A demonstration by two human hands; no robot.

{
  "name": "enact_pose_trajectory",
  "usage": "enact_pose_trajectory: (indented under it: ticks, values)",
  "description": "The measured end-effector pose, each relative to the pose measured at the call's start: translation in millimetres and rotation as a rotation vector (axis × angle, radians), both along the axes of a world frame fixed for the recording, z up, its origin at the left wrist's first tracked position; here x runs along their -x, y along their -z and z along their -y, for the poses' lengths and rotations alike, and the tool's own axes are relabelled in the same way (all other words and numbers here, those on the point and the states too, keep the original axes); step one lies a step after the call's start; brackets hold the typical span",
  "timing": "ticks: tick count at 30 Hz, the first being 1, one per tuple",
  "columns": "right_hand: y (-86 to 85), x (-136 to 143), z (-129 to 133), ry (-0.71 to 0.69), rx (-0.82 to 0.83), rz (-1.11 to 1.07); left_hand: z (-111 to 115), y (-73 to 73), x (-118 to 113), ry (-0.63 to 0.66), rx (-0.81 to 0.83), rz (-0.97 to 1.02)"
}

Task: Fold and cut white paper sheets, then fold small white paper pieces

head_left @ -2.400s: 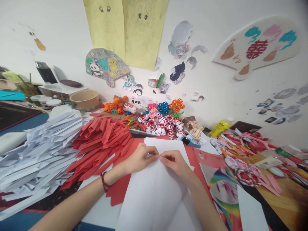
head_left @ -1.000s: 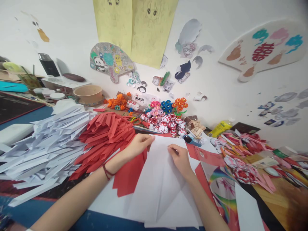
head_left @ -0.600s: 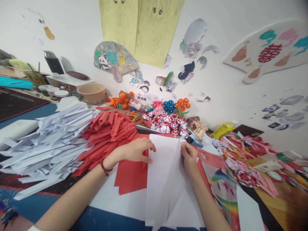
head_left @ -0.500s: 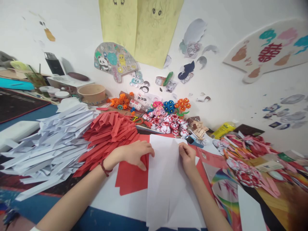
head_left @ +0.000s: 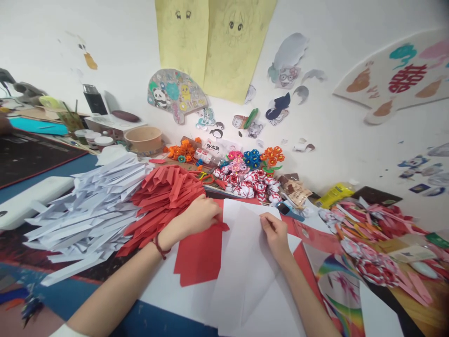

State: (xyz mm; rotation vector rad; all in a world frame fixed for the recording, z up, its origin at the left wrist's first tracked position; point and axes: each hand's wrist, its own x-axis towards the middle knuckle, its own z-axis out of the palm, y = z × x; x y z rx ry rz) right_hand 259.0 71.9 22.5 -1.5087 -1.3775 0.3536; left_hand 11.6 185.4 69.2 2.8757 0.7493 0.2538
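My left hand [head_left: 201, 216] has its fingers curled over the upper end of the red paper [head_left: 199, 260], gripping it, with one corner lifted over the white sheet's edge. With thumb and forefinger, my right hand [head_left: 276, 235] pinches the edge of a folded white paper [head_left: 242, 262], which is tilted and partly raised. Beneath it lie more white sheets [head_left: 277, 299]. Left of my hands are a heap of folded red paper strips [head_left: 164, 192] and a larger heap of folded white strips [head_left: 98, 206].
Behind my hands sit red-and-white paper flowers [head_left: 257, 185], a smartwatch [head_left: 289, 210] and orange flowers [head_left: 180, 152]. A round tan bowl [head_left: 143, 139] stands back left. Ribbon-like pieces [head_left: 375, 224] and a yellow bottle [head_left: 335, 194] lie at right, by the wall.
My left hand has gone from open beside the white sheet to closed on the red paper, raising its corner. The folded white paper has tilted in my right hand. The view has shifted slightly.
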Motion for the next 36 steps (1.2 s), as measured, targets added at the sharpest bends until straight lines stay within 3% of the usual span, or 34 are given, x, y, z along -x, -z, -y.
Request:
enact_pose_trajectory:
  ticks: [4, 8, 13, 16, 18, 21, 24, 28, 32, 36]
  values:
    - [1.8, 1.0, -1.4, 0.000, 0.031, 0.052, -7.1, -16.6, 5.5, -0.355, -0.256, 0.024]
    - [2.9, 4.0, -1.3, -0.047, 0.072, 0.105, -23.7, -38.9, 33.3, -0.685, -0.376, 0.066]
    - [6.2, 8.9, -2.3, -0.096, 0.093, 0.222, -33.0, -57.4, 63.1, -0.893, -0.435, 0.047]
    - [11.1, 11.7, -5.2, -0.092, 0.114, 0.284, -14.3, -59.3, 48.1, -0.816, -0.462, 0.046]
    - [14.5, 13.1, -7.2, -0.080, 0.119, 0.308, 5.7, -53.5, 24.9, -0.637, -0.429, 0.024]
    - [17.4, 14.3, -8.7, -0.055, 0.114, 0.322, 33.1, -34.1, -13.7, -0.240, -0.323, 0.017]
    - [16.2, 15.0, -8.1, -0.048, 0.110, 0.348, 40.9, -11.5, -39.2, -0.101, -0.180, -0.002]
    - [13.0, 16.5, -7.1, -0.035, 0.107, 0.405, 21.6, 6.6, -45.7, -0.131, 0.023, -0.010]
    - [11.7, 15.5, -11.3, 0.027, 0.116, 0.492, 2.5, 16.7, -41.0, -0.274, 0.105, 0.028]
    - [8.0, 12.0, -18.6, 0.091, 0.113, 0.607, -2.3, 28.1, -45.9, -0.419, 0.135, 0.064]
